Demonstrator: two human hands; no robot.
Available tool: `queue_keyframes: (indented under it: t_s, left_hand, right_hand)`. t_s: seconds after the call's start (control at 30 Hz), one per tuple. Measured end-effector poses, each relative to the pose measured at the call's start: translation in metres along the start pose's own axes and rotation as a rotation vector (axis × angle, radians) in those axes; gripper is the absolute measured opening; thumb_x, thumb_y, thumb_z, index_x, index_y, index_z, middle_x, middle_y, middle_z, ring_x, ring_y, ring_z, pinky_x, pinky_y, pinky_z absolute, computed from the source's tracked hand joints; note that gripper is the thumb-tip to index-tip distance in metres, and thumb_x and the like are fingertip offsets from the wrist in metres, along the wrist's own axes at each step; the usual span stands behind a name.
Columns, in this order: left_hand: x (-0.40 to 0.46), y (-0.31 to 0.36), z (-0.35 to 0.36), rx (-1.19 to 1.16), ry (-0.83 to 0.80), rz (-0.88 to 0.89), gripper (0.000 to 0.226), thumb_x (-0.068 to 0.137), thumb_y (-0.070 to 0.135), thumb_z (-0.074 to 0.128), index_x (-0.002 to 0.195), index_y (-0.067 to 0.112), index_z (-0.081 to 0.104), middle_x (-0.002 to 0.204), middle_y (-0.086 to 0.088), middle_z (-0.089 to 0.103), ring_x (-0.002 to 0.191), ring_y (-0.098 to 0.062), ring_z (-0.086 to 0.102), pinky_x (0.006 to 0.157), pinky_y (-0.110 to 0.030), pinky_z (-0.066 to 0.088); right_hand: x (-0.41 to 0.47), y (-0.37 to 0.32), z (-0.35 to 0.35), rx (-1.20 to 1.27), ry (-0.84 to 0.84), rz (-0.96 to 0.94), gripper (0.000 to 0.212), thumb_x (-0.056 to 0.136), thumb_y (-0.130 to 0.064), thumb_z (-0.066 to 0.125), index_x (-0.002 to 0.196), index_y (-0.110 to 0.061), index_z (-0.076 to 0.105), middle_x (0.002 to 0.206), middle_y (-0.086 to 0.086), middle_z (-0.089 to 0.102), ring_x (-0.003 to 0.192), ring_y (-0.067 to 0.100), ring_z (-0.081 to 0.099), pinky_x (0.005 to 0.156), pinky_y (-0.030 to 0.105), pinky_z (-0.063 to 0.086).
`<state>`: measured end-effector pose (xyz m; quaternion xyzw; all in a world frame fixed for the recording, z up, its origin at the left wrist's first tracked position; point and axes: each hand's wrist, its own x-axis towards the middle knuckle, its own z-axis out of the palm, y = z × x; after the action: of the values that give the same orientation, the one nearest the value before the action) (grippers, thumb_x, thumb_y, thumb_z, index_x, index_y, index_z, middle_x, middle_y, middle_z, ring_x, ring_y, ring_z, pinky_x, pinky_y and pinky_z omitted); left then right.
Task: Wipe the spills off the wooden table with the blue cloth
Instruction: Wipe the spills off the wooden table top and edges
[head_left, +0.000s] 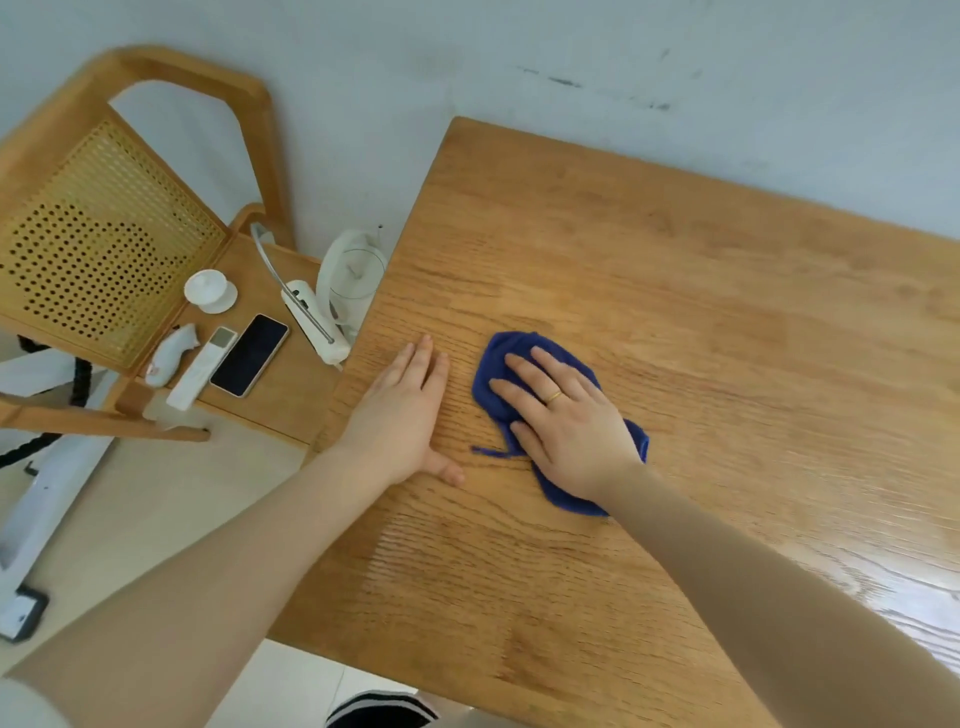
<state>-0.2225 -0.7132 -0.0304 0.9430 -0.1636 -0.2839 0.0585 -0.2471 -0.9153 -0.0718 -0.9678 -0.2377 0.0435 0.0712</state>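
Observation:
The blue cloth (498, 369) lies crumpled on the wooden table (701, 312), near its left side. My right hand (566, 421) presses flat on top of the cloth, fingers spread, a gold ring on one finger. A loose thread of the cloth trails out to the left. My left hand (405, 415) rests palm down on the bare wood just left of the cloth, close to the table's left edge, holding nothing. No spill stands out on the wood; a faint sheen shows beyond the cloth.
A wooden chair (104, 244) with a cane back stands left of the table. Its seat holds a phone (249, 356), a white remote (202, 366), a small white dish (210, 292) and a white lamp (311, 322). A grey wall runs behind.

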Motion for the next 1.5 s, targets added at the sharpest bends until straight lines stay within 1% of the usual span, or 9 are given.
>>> queue_keyframes:
  t_s: [0.1,0.37,0.57,0.73,0.83,1.03,1.23,1.37,1.5]
  left_hand:
    - [0.0,0.004,-0.001,0.021,-0.014,-0.026,0.135,0.057,0.063,0.073,0.147,0.013,-0.014,0.154,-0.008,-0.026,0.144,-0.022,-0.017,0.117,-0.035,0.0]
    - [-0.003,0.01,0.004,0.058,-0.045,-0.104,0.134,0.061,0.058,0.073,0.145,0.013,-0.021,0.152,-0.008,-0.03,0.143,-0.021,-0.019,0.116,-0.034,-0.004]
    - [-0.001,0.027,-0.009,0.169,-0.064,-0.152,0.137,0.059,0.053,0.078,0.145,0.005,-0.016,0.153,-0.01,-0.026,0.144,-0.023,-0.016,0.117,-0.034,-0.002]
    - [-0.006,0.034,-0.008,0.136,-0.047,-0.188,0.136,0.062,0.048,0.079,0.144,0.009,-0.021,0.152,-0.008,-0.029,0.143,-0.022,-0.018,0.116,-0.033,-0.001]
    - [-0.017,0.043,0.004,0.081,0.014,-0.152,0.119,0.076,0.038,0.073,0.145,0.011,-0.02,0.154,-0.006,-0.025,0.144,-0.02,-0.014,0.117,-0.033,0.002]
    - [-0.032,0.076,0.022,-0.112,0.117,0.01,0.075,0.094,0.012,0.043,0.149,0.013,-0.008,0.158,-0.002,-0.009,0.145,-0.013,-0.004,0.108,-0.017,-0.005]
    - [-0.029,0.097,0.024,-0.22,0.161,-0.047,0.074,0.094,0.016,0.045,0.149,0.013,-0.003,0.159,-0.003,-0.004,0.145,-0.015,-0.002,0.116,-0.025,0.004]
    - [-0.025,0.113,0.029,-0.172,0.172,0.019,0.082,0.092,0.03,0.051,0.149,0.014,-0.006,0.158,-0.002,-0.007,0.145,-0.015,-0.003,0.117,-0.026,0.002]
    - [-0.022,0.127,0.03,-0.11,0.139,0.065,0.1,0.082,0.051,0.059,0.149,0.015,-0.006,0.158,0.0,-0.011,0.145,-0.014,-0.006,0.116,-0.026,0.0]
  right_hand:
    - [0.014,0.028,-0.003,0.012,-0.012,-0.072,0.046,0.092,-0.036,0.032,0.133,-0.022,0.047,0.144,0.004,0.041,0.136,0.027,0.032,0.108,0.041,0.026]
    - [0.049,0.05,-0.014,0.071,0.053,0.321,0.046,0.099,-0.032,0.033,0.143,-0.023,0.029,0.154,0.002,0.02,0.143,0.023,0.008,0.113,0.038,0.014]
    - [-0.029,-0.01,-0.001,0.05,-0.036,0.046,0.051,0.093,-0.037,0.026,0.138,-0.018,0.04,0.146,0.007,0.038,0.138,0.028,0.028,0.109,0.042,0.027]
    - [-0.014,0.036,-0.004,0.042,-0.021,-0.082,0.048,0.091,-0.033,0.033,0.136,-0.022,0.043,0.144,0.005,0.041,0.135,0.027,0.033,0.106,0.043,0.031]
    - [0.006,0.076,-0.014,0.064,-0.031,0.142,0.046,0.099,-0.031,0.032,0.144,-0.024,0.027,0.154,0.001,0.021,0.143,0.022,0.011,0.113,0.039,0.016]
    - [-0.032,0.043,-0.011,0.045,-0.033,0.163,0.049,0.099,-0.034,0.028,0.146,-0.021,0.022,0.156,0.004,0.014,0.143,0.023,0.004,0.115,0.037,0.008]
    - [-0.08,0.019,0.001,0.043,-0.031,-0.188,0.047,0.09,-0.033,0.031,0.131,-0.021,0.049,0.14,0.006,0.047,0.132,0.027,0.039,0.105,0.042,0.032]
    - [-0.044,0.073,-0.007,0.103,0.063,0.021,0.051,0.088,-0.034,0.028,0.131,-0.019,0.05,0.141,0.008,0.045,0.133,0.031,0.037,0.105,0.046,0.033]
    - [-0.032,0.115,-0.018,0.095,0.037,0.212,0.044,0.098,-0.031,0.031,0.142,-0.024,0.033,0.154,0.001,0.022,0.142,0.023,0.011,0.113,0.04,0.016]
